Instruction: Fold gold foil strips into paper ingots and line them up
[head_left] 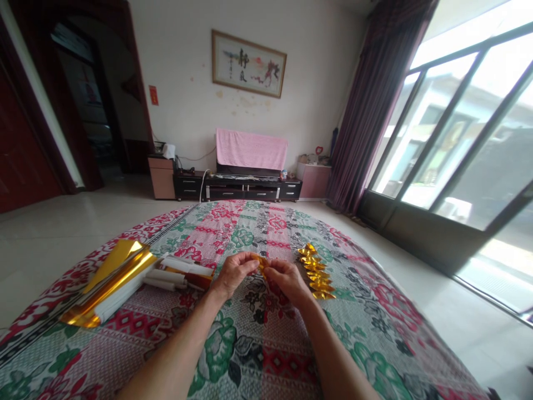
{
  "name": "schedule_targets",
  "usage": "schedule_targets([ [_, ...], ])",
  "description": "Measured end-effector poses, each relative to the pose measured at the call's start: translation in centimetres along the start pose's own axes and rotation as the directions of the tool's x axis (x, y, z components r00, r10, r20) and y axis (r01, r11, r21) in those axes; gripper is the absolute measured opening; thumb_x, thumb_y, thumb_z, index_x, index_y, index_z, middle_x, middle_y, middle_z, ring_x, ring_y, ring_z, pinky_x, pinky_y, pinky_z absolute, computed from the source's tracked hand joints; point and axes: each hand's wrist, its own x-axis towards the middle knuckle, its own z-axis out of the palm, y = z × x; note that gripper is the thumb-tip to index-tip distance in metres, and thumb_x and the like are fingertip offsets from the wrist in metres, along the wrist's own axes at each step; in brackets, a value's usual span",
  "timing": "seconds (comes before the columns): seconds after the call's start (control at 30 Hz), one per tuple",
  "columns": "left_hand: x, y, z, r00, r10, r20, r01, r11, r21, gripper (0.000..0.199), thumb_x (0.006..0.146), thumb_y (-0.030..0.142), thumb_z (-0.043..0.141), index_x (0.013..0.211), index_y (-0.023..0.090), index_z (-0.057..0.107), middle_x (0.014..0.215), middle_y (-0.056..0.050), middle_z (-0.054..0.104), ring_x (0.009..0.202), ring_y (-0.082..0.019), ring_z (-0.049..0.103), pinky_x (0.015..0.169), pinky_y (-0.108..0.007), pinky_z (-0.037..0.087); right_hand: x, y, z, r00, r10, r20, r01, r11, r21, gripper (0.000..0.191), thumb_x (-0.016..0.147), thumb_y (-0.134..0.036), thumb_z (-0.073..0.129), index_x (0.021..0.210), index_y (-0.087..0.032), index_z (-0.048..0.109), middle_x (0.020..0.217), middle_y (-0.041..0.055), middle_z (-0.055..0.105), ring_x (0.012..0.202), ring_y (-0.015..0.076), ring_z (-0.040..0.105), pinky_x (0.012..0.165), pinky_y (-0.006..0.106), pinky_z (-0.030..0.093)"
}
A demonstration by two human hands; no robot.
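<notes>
Between my hands is a small piece of gold foil paper (261, 262), pinched from both sides above the middle of the table. My left hand (236, 272) grips its left side with thumb and fingers. On the other side, my right hand (287, 279) has its fingers closed on the same piece. Just right of my right hand, several folded gold pieces (316, 273) lie in a row on the flowered cloth. To the left rest gold foil sheets (125, 278) and white rolled papers (166, 278).
A patterned cloth (233, 355) covers the round table. Beyond it stand a low black cabinet (250, 191) and a screen under a pink cloth (251, 149). Glass doors (449, 128) with a purple curtain (366, 111) are at the right.
</notes>
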Motion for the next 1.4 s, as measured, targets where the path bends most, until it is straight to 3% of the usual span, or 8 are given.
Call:
schedule_targets([
  [0.1,-0.3,0.3,0.4,0.996,0.014,0.087,-0.014,1.0,0.004,0.027,0.068,0.027,0.062,0.09,0.013,0.067,0.082,-0.003,0.069,0.073,-0.013,0.061,0.07,-0.023,0.046,-0.1,-0.1,0.1,1.0,0.026,-0.016,-0.025,0.998,0.064,0.031,0.063,-0.041,0.068,0.077,-0.015,0.061,0.054,-0.0053,0.052,0.042,0.0039,0.036,0.04,0.017,0.026],
  [0.37,-0.3,0.5,0.7,1.0,0.021,0.019,-0.022,0.996,0.086,0.026,0.067,0.028,0.061,0.087,0.012,0.069,0.077,-0.003,0.069,0.067,-0.013,0.057,0.064,-0.022,0.044,0.2,0.4,0.1,1.0,0.015,0.008,-0.015,0.997,0.075,0.028,0.063,-0.039,0.068,0.076,-0.016,0.06,0.058,-0.0043,0.056,0.043,0.0044,0.04,0.041,0.017,0.03],
  [0.53,-0.2,0.3,0.4,0.998,0.049,0.029,-0.053,0.979,0.196,0.026,0.069,0.03,0.058,0.085,0.011,0.069,0.068,-0.001,0.066,0.059,-0.012,0.054,0.057,-0.021,0.041,0.4,0.7,0.1,0.989,-0.103,-0.108,0.1,0.994,-0.037,0.029,0.069,-0.038,0.065,0.087,-0.017,0.06,0.06,-0.003,0.059,0.045,0.0065,0.045,0.044,0.018,0.034],
  [0.67,-0.1,-0.1,0.3,0.993,0.103,0.05,-0.113,0.946,0.303,0.031,0.072,0.032,0.057,0.092,0.013,0.069,0.075,-0.002,0.068,0.065,-0.014,0.057,0.061,-0.022,0.043,0.6,0.7,-0.1,0.924,-0.337,-0.179,0.282,0.919,-0.274,0.018,0.072,-0.032,0.062,0.084,-0.017,0.065,0.071,0.0003,0.063,0.058,0.0105,0.055,0.053,0.021,0.042],
  [0.77,0.0,-0.2,0.2,0.988,0.145,0.047,-0.152,0.911,0.382,0.031,0.073,0.034,0.056,0.093,0.015,0.07,0.076,-0.002,0.069,0.068,-0.015,0.059,0.062,-0.022,0.044,0.7,0.7,-0.1,0.855,-0.501,-0.135,0.406,0.809,-0.425,0.014,0.075,-0.026,0.059,0.084,-0.019,0.068,0.083,0.0028,0.065,0.07,0.013,0.059,0.061,0.022,0.045],
  [0.97,0.3,-0.5,0.2,0.971,0.237,0.017,-0.211,0.829,0.519,0.025,0.077,0.033,0.053,0.089,0.017,0.069,0.075,-0.002,0.068,0.069,-0.014,0.059,0.063,-0.021,0.043,0.6,0.8,0.4,0.794,-0.607,-0.04,0.472,0.656,-0.589,0.018,0.08,-0.023,0.054,0.091,-0.023,0.068,0.091,0.0035,0.066,0.078,0.0142,0.061,0.068,0.024,0.048],
  [1.23,-0.1,0.1,0.3,0.929,0.351,0.117,-0.324,0.618,0.716,0.019,0.08,0.02,0.048,0.077,0.017,0.066,0.07,-0.001,0.061,0.066,-0.011,0.054,0.063,-0.021,0.038,0.4,0.7,0.6,0.842,-0.538,-0.038,0.431,0.713,-0.553,0.013,0.076,-0.018,0.056,0.084,-0.02,0.066,0.09,0.0034,0.065,0.079,0.0145,0.061,0.067,0.024,0.049],
  [1.4,-0.1,0.0,0.2,0.919,0.348,0.184,-0.367,0.588,0.721,0.017,0.08,0.018,0.048,0.077,0.017,0.065,0.069,-0.001,0.059,0.066,-0.011,0.053,0.063,-0.021,0.038,0.1,0.0,0.6,0.854,-0.518,-0.043,0.413,0.726,-0.55,0.016,0.076,-0.016,0.055,0.079,-0.021,0.069,0.087,0.0043,0.068,0.079,0.0153,0.062,0.068,0.025,0.049],
])
